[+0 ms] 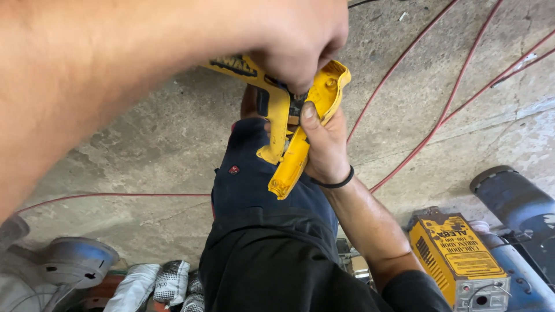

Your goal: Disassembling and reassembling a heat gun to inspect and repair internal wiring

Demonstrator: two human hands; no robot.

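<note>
A yellow power tool body [276, 118] with its casing split open is held over my knee. My right hand [326, 151], with a black band at the wrist, grips the lower handle part from the right, its thumb pressed on the dark inner parts. The loose yellow casing half [328, 91] leans out to the right. My left hand [298, 43] comes in from the upper left, and its fingertips are closed on something small at the top of the opened body; what they pinch is hidden.
Below lies a concrete floor [173, 138] crossed by red cables [439, 115]. A yellow box-shaped machine [457, 254] and a blue cylinder [514, 202] stand at the lower right. A grey round part [78, 260] and white sacks [156, 283] sit at the lower left.
</note>
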